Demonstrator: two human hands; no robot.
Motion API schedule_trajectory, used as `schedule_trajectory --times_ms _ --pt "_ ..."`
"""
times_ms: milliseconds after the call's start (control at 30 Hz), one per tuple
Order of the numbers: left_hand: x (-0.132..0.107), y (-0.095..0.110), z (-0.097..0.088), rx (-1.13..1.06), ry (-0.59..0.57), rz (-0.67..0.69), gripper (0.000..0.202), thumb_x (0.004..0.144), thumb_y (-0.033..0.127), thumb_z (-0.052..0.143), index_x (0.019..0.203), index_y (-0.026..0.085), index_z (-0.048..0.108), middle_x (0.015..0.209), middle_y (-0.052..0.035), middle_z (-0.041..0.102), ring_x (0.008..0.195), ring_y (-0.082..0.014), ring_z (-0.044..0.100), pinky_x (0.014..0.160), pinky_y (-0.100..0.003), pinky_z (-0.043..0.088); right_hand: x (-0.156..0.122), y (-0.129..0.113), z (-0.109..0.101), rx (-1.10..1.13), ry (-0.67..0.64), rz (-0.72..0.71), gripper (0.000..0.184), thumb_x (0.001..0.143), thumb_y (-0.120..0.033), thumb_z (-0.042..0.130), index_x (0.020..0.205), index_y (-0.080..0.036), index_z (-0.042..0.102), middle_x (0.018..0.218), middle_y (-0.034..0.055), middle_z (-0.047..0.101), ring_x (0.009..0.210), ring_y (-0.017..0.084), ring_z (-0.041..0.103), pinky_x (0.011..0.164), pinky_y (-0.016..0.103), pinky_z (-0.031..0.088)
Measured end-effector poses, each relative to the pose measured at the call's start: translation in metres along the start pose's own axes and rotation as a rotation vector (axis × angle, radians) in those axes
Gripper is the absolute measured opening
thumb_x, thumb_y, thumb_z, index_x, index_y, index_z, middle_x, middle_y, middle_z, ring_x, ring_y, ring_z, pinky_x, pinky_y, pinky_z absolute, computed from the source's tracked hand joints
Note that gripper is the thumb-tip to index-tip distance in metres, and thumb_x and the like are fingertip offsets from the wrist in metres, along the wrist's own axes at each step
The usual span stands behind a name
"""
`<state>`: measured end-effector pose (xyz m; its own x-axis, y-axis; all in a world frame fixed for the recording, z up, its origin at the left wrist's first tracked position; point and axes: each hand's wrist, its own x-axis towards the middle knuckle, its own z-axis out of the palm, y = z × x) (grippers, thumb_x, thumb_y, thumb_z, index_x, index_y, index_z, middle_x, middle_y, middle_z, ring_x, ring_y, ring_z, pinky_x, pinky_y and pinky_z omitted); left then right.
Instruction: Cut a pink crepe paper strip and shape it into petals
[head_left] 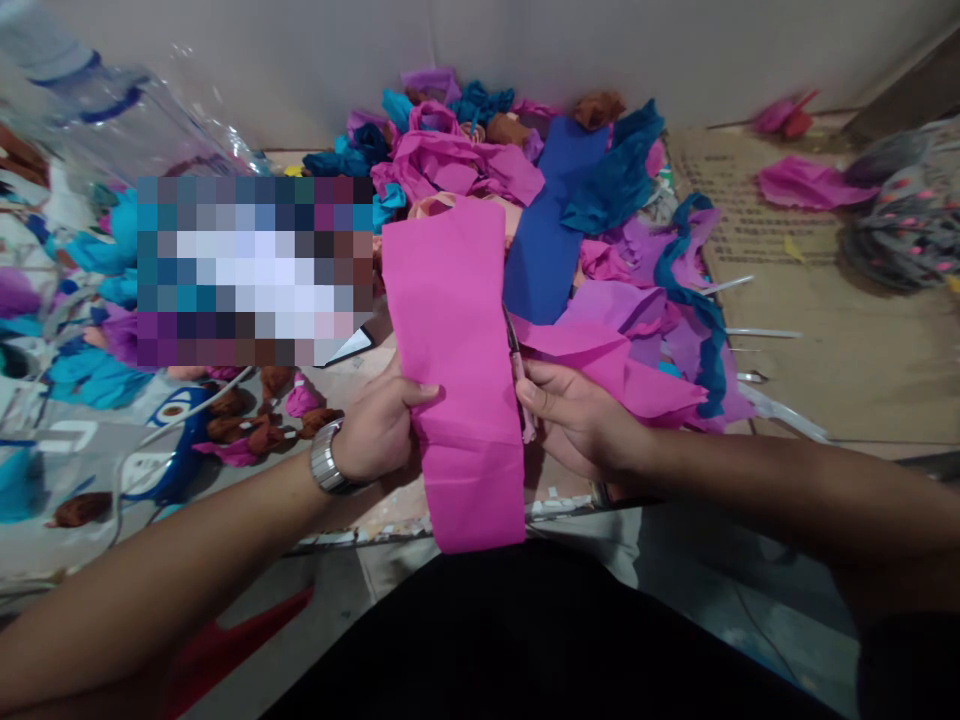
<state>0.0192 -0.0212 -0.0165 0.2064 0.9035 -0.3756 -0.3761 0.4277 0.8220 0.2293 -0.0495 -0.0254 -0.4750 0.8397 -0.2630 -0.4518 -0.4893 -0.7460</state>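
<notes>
A long strip of pink crepe paper (461,320) hangs upright in front of me, its lower end past the table edge. My left hand (379,425) grips the strip's left edge, thumb on top and fingers behind it. Along the right edge, my right hand (577,410) is closed around a slim pair of scissors (516,350), whose dark metal lies against the paper; the fingers and paper hide part of them. Just beyond the right hand lies another pink crepe piece (622,365). A dark blue strip (551,220) rests behind the held paper.
Crumpled crepe paper (465,160) in several colours heaps against the wall. At left are a clear plastic bottle (127,110), a blue round item (169,445) and small brown paper bundles (255,430). Flattened cardboard (810,350) covers the right side, with a netted bundle (904,220).
</notes>
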Motion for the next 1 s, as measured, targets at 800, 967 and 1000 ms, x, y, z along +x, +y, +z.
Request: schedule_trajectory --times_ms 800,967,1000 --pt "0.001 -0.006 -0.013 0.046 -0.05 0.019 0.072 0.06 0.013 0.074 0.131 0.022 0.064 0.123 -0.0048 0.075 0.117 -0.0303 0.069 0.107 -0.045 0.054 0.002 -0.002 0.001 0.017 0.009 -0.061 0.026 0.088 -0.039 0.082 0.093 -0.019 0.067 0.072 -0.0054 0.054 0.06 0.009 0.043 0.059 0.025 0.035" --pt "0.007 0.013 -0.002 -0.071 -0.143 0.0 0.061 0.07 0.036 0.084 0.127 0.022 0.068 0.11 -0.0059 0.077 0.105 -0.0318 0.073 0.098 -0.048 0.059 0.003 0.002 -0.003 -0.034 -0.009 -0.049 0.029 0.088 -0.043 0.082 0.088 -0.019 0.066 0.072 -0.0052 0.053 0.061 0.009 0.043 0.062 0.025 0.036" --pt "0.011 0.015 -0.001 -0.085 -0.128 -0.026 0.057 0.077 0.046 0.082 0.127 0.021 0.068 0.11 -0.0068 0.077 0.108 -0.0314 0.073 0.1 -0.048 0.059 0.003 0.003 -0.003 -0.044 -0.002 -0.043 0.029 0.088 -0.043 0.083 0.088 -0.019 0.066 0.072 -0.0053 0.052 0.062 0.009 0.042 0.062 0.025 0.036"
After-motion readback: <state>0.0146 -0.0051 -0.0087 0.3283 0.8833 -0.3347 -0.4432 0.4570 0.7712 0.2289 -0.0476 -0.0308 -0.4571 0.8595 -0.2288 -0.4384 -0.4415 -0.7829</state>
